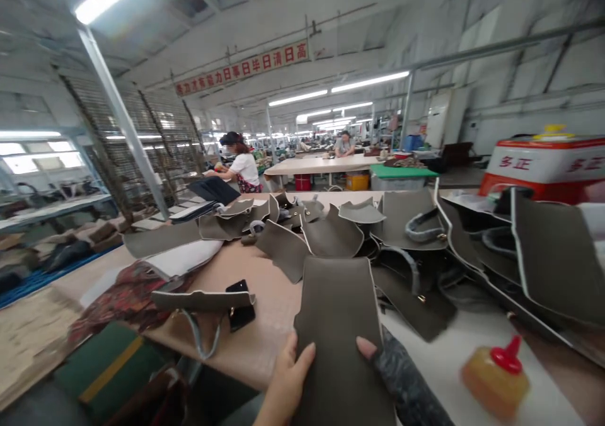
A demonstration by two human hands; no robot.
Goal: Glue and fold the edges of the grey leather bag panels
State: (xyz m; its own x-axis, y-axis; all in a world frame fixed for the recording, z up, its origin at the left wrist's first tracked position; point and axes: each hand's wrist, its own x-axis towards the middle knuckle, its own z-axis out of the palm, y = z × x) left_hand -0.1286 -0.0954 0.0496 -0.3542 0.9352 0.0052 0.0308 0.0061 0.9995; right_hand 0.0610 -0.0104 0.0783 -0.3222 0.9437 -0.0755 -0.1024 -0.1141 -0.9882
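Note:
A grey-brown leather bag panel with pale edges stands before me, tilted away over the table edge. My left hand grips its left edge, thumb on the front face and the other fingers partly behind. On the right side, the thumb of my right hand presses the panel's face; its other fingers are hidden. A dark grey mottled length runs down beside that thumb; whether it is a sleeve or a wrapped strap I cannot tell. A blurred squeeze bottle with red cap and amber contents stands to the right.
Several similar bag pieces with wrapped handles spread over the table. A black phone lies left, near another piece. Patterned cloth hangs at the left edge. A red-and-white box stands right. Two people work farther back.

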